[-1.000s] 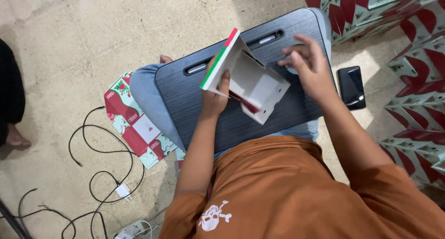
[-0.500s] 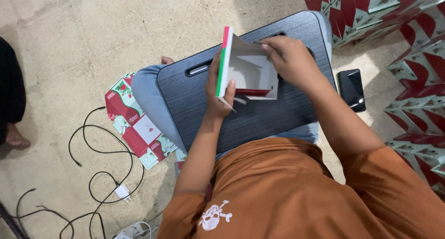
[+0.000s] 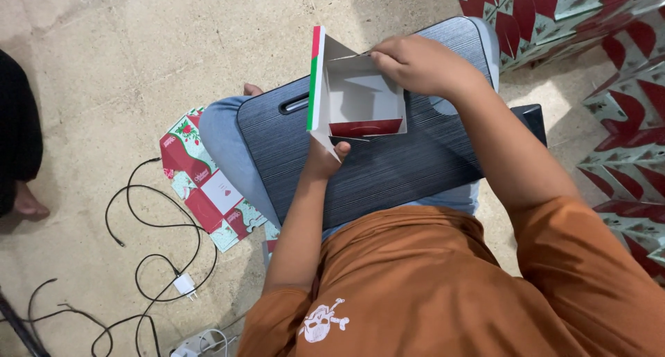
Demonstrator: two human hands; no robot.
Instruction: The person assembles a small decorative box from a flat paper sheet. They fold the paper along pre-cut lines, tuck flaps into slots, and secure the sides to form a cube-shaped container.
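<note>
Fingers of the right hand [image 3: 415,66] pinch the top flap edge of the half-folded cardboard box [image 3: 357,97]; left hand [image 3: 324,159] grips its lower corner from 6 o'clock, fingers mostly hidden behind the card. Dark lap tray [image 3: 388,170] sits under the box across the knees. Flat printed box blank [image 3: 204,187] lies on the floor at 9 o'clock, black cables [image 3: 149,253] at 8. Box looks light, thin, creases easily: best held at folded edges, not mid-panel.

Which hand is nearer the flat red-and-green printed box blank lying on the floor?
Left. The left hand holds the white cardboard box beside that flat blank; the right hand grips the box's far edge.
</note>
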